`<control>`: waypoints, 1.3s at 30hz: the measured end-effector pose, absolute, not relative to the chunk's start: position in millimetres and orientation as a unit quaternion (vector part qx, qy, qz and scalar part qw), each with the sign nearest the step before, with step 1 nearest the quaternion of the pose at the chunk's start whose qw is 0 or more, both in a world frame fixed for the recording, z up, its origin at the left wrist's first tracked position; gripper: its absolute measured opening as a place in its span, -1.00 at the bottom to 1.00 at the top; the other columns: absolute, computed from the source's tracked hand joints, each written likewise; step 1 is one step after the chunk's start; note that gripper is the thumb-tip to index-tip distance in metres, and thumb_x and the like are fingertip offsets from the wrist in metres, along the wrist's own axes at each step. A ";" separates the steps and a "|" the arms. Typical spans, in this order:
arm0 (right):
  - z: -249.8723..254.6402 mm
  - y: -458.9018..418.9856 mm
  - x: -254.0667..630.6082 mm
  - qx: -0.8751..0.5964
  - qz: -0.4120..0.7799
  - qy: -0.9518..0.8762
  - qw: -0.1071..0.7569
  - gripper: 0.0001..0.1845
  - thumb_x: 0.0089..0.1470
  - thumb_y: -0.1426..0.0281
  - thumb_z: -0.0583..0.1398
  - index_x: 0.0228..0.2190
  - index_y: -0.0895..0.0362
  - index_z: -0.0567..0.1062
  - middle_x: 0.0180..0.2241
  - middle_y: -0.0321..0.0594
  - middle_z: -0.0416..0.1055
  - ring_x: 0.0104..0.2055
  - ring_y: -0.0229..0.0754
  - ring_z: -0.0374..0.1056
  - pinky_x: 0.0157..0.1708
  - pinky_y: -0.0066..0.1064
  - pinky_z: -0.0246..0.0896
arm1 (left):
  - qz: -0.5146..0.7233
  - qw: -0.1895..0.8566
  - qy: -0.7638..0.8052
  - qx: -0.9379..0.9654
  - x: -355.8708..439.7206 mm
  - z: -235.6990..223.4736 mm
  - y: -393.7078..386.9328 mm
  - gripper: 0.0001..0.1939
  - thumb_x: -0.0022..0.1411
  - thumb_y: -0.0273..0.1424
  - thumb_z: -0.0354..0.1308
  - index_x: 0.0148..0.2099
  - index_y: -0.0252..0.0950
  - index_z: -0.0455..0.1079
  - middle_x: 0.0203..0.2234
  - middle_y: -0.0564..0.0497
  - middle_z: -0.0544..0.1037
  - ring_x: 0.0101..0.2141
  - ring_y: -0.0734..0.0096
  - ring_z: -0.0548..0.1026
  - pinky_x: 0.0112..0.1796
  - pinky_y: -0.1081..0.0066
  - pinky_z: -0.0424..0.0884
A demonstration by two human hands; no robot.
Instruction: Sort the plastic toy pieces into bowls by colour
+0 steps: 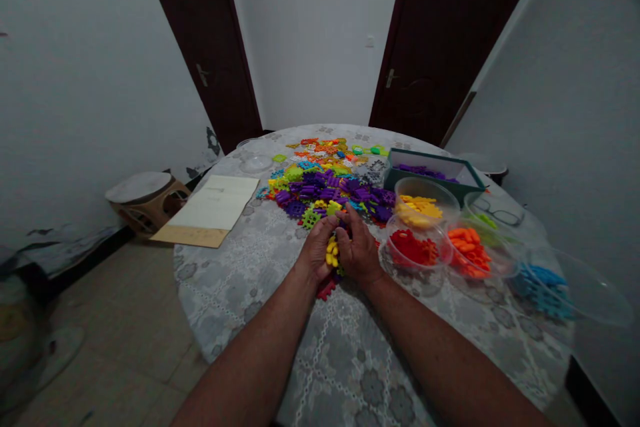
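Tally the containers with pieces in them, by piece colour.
Yellow pieces: 1
Red pieces: 1
Orange pieces: 1
Green pieces: 1
Blue pieces: 1
Purple pieces: 1
Total: 6

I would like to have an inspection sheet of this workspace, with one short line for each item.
Surface: round table, patterned grey cloth.
Things: mixed plastic pieces heaped loose; clear tubs at right hold yellow, red, orange, green and blue ones; box holds purple ones.
Clutter: open notebook at the left edge, glasses behind the tubs.
Hands: left hand holds yellow pieces; right hand close against it, grip unclear.
Cables: nothing seen.
Surroundings: two closed dark doors, pale walls.
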State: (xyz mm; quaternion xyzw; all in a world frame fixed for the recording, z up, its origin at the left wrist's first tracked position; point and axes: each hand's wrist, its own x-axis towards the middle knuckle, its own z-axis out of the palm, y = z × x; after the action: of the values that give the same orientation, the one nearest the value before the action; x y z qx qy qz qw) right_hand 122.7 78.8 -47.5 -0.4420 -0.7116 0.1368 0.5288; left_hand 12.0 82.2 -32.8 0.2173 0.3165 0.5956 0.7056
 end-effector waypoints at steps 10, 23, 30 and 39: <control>-44.9 78.2 123.1 -0.455 0.222 -0.629 0.590 -0.45 0.48 0.18 -0.05 0.38 0.05 0.24 0.15 -0.07 0.55 0.19 -0.05 0.48 0.21 -0.10 0.35 | 0.585 0.695 0.346 0.236 10.7 -29.3 80.1 -0.44 -0.05 -0.43 0.43 0.05 -0.23 0.44 -0.30 0.03 0.66 -0.35 0.29 0.65 -0.23 0.32 0.58; -41.7 82.2 121.6 -0.523 0.229 -0.581 0.580 -0.43 0.42 0.08 0.07 0.28 0.13 0.39 0.03 -0.05 0.62 0.08 -0.02 0.53 0.08 -0.16 0.42 | 0.570 0.701 0.346 0.255 12.5 -26.4 75.6 -0.31 -0.05 -0.32 0.58 0.12 -0.20 0.43 -0.21 -0.04 0.68 -0.23 0.22 0.65 -0.23 0.35 0.53; -44.4 81.3 123.1 -0.518 0.246 -0.566 0.593 -0.47 0.45 0.13 0.03 0.27 0.11 0.42 -0.03 -0.10 0.65 0.05 -0.04 0.54 0.15 -0.11 0.38 | 0.539 0.712 0.366 0.263 11.1 -24.1 71.9 -0.14 -0.08 -0.44 0.54 0.28 -0.20 0.36 -0.24 -0.03 0.67 -0.37 0.29 0.62 -0.32 0.37 0.52; -47.0 89.2 124.8 -0.421 0.301 -0.517 0.682 -0.48 0.42 0.17 0.06 0.30 0.06 0.39 0.20 -0.04 0.51 0.24 -0.03 0.43 0.32 0.03 0.25 | 0.576 0.702 0.364 0.210 9.6 -28.0 77.9 -0.23 -0.06 -0.54 0.37 0.24 -0.24 0.35 -0.32 0.00 0.64 -0.43 0.30 0.61 -0.36 0.35 0.58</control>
State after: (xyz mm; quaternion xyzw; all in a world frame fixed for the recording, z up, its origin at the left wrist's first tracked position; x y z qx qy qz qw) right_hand 124.8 89.2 -47.0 -0.4215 -0.5172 0.3005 0.6815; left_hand 9.6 77.9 -28.0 0.2096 0.3636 0.5756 0.7018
